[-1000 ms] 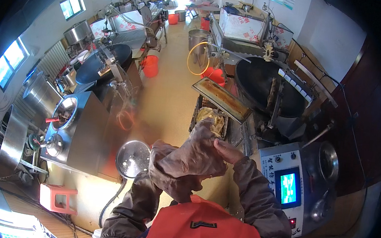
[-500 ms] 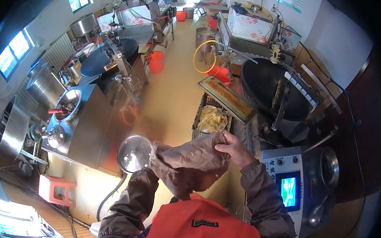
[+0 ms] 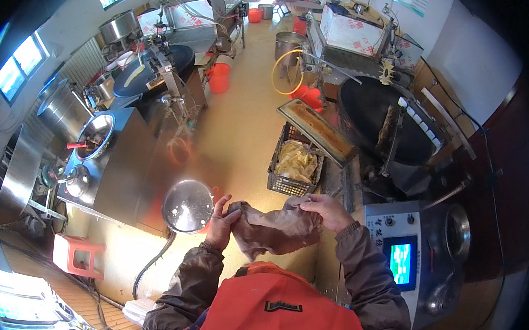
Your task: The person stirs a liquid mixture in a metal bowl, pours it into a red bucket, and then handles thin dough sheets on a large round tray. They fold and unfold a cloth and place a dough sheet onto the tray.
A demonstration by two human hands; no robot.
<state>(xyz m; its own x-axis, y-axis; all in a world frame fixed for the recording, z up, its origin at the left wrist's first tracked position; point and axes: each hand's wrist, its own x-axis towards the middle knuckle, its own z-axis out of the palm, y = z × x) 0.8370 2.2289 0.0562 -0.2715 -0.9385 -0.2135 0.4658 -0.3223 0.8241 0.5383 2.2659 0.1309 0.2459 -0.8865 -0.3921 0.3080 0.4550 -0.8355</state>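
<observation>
A crumpled brownish cloth point(image 3: 276, 230) hangs stretched between my two hands in front of my red apron. My left hand point(image 3: 221, 225) pinches its left end, with one or more fingers sticking up. My right hand point(image 3: 328, 212) grips the upper right corner between thumb and fingers. Just left of my left hand stands a round metal pan point(image 3: 189, 207) with white spots in it. Beyond the cloth, on the floor, a black plastic crate point(image 3: 289, 186) holds pale yellowish folded pieces point(image 3: 297, 163).
A long metal tray point(image 3: 316, 132) with brown residue juts over the crate. At right are a large black wok point(image 3: 368, 127) and a control box with a lit screen point(image 3: 399, 263). A steel cabinet point(image 3: 126, 165) and a red plastic stool point(image 3: 79, 255) stand at left.
My left hand, hidden behind the cloth before, now shows at its left end. The cloth has dropped from a raised bundle into a narrower stretched strip, baring more of the crate.
</observation>
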